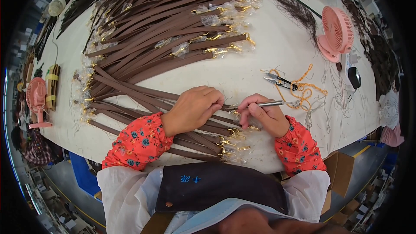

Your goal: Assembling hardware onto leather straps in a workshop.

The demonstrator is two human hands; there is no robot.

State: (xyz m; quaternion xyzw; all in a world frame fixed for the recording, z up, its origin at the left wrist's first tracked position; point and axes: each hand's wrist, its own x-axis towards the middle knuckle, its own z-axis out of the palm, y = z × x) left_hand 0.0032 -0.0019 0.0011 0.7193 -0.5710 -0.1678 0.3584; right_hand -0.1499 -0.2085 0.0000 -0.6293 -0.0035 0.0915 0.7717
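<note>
My left hand [193, 108] is closed, thumb and fingers pinched together over a brown strap [145, 97] whose end comes out toward my right hand. The fingertips partly hide what they grip. My right hand [265, 115] is closed around a slim silver metal rod-shaped tool [269, 103], held like a pen. Its tip lies near the strap end, between the two hands. Under and beside my hands more brown straps [195, 140] lie across the table, with gold clasps [226, 142] in clear plastic wrapping at their ends.
A large heap of brown straps [167, 21] covers the far middle of the white table [277, 143]. Thread snips [279, 80] and orange cord [308, 90] lie right of my hands. Pink fans stand at the right [337, 30] and left [36, 97]. A cardboard box [340, 173] sits below the table's right edge.
</note>
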